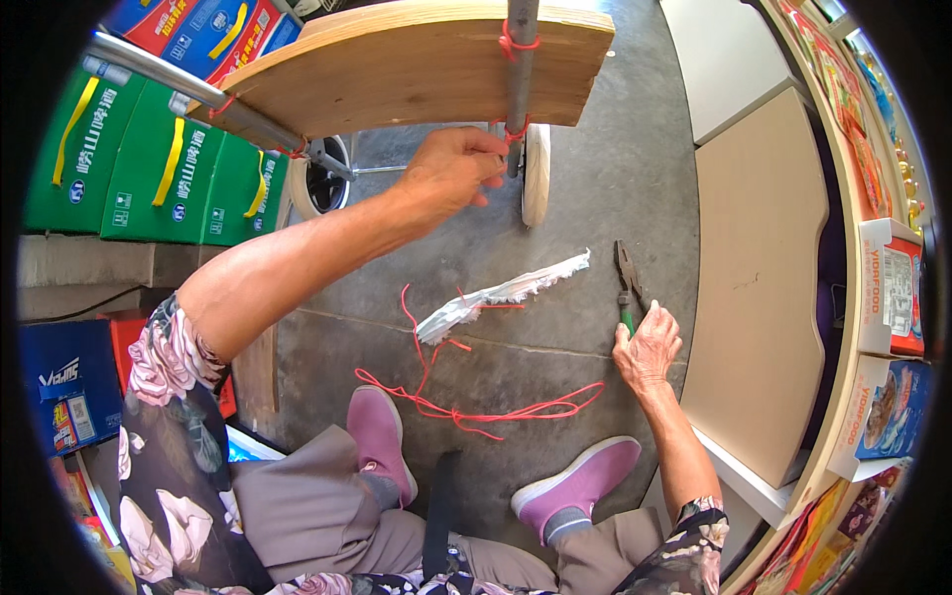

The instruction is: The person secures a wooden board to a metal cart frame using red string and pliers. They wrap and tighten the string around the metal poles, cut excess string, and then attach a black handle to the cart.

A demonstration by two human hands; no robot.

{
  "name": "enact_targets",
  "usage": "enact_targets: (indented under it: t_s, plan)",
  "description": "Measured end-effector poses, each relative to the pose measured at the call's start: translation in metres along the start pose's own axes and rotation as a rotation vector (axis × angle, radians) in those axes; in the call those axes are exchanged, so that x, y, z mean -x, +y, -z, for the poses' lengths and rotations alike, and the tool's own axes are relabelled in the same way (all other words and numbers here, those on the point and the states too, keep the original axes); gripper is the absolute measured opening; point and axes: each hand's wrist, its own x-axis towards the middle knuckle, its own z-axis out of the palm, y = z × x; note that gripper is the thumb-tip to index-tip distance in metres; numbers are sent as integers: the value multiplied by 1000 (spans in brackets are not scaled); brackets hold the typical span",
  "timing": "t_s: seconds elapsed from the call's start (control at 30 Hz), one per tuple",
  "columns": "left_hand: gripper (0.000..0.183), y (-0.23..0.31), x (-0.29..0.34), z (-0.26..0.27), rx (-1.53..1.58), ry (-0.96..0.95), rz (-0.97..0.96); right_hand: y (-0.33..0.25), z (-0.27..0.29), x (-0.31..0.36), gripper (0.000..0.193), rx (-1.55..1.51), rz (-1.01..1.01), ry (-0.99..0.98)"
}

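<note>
My left hand (451, 167) reaches up to a grey metal post (522, 84), its fingers pinched at a red cord tie (515, 132) knotted round the post. That post stands against a curved wooden board (416, 74), which is also tied by red cord to a second metal tube (243, 121) on the left. In my right hand (651, 347) is a pair of pliers (624, 283) with green handles, their jaws pointing away from me. Loose red cord (466, 413) lies looped on the floor between us, beside a crumpled white strip (501, 293).
Wheels (536, 178) sit beneath the board. Green cartons (149, 164) with yellow straps are stacked at the left, above a blue box (74, 382). Along the right runs a beige panel (759, 278) below shelves of packaged goods (897, 288). My pink shoes (585, 476) rest on the grey floor.
</note>
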Motion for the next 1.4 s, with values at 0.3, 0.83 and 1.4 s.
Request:
enact_targets:
  t_s: [0.3,0.83,1.4]
  plan:
    - [21,-6,-13,-1,-155,75,-101,-48,27,-45,52,-117,101,182]
    - [27,-3,-16,12,341,-106,97,-193,82,-108,31,-1032,258,182]
    - [38,-46,-5,7,136,-199,207,-201,81,-135,31,-1351,73,-4]
